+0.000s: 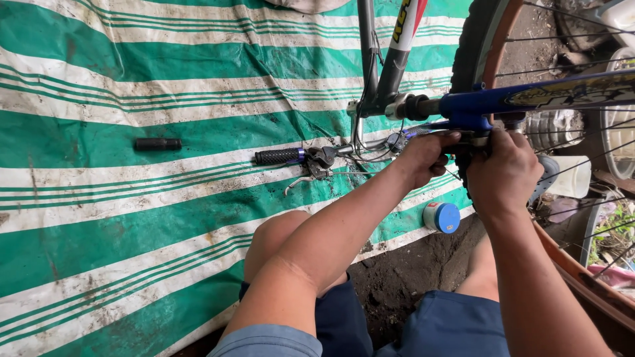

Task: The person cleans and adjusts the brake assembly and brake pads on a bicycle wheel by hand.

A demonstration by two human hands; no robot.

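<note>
Now both hands, left point(423, 158) and right point(503, 173), grip pinching blue fork point(473, 106); blue-lidded tin point(442, 217) closed, contents hidden.

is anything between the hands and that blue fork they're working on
Nothing visible. The left hand and right hand are already on the blue fork beside the tyre. The exact contact is hidden by the fingers.
</note>
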